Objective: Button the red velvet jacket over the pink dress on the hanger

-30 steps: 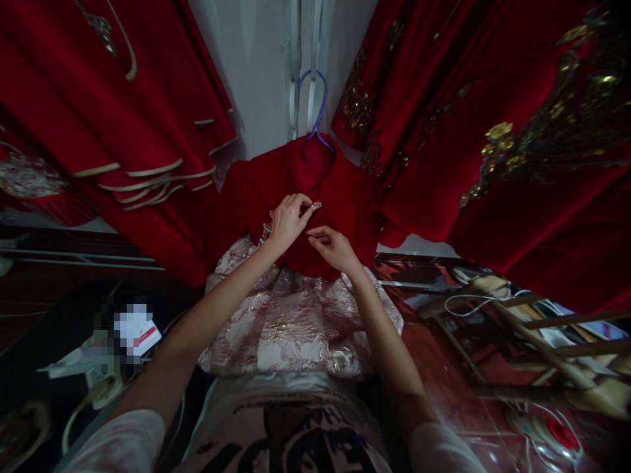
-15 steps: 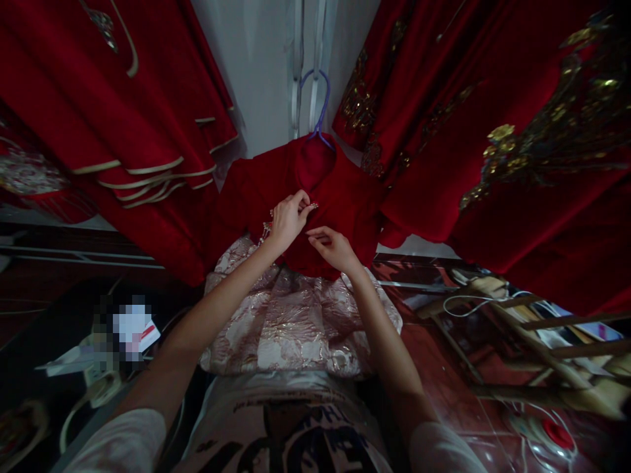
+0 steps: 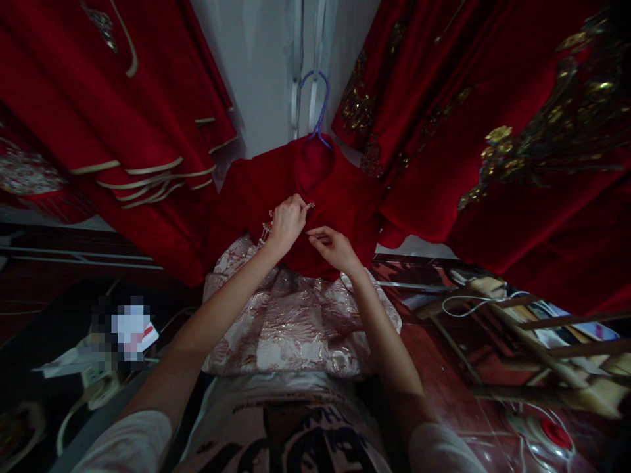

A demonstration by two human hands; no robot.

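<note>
A red garment (image 3: 350, 190) hangs in front of me on a purple hanger (image 3: 325, 105), its lower part over a shiny pale pink patterned cloth (image 3: 290, 328) across my lap. My left hand (image 3: 288, 222) is closed at the garment's front, pinching a small beaded trim (image 3: 310, 205) that pokes out past the fingertips. Beside that wrist dangles a beaded tassel (image 3: 265, 231). Just below and to the right, my right hand (image 3: 332, 248) has thumb and fingers drawn together near the red cloth; anything between them is too small to make out.
Red garments with pale edging (image 3: 148, 171) hang at left, and red ones with gold sequin work (image 3: 497, 151) at right. A wooden rack (image 3: 532, 341) with cables stands on the right. At lower left, a dark surface (image 3: 29, 355) holds papers and a power strip.
My left fingers have curled in tighter around the beaded trim, and the hand has dipped slightly. My right hand stays almost where it was.
</note>
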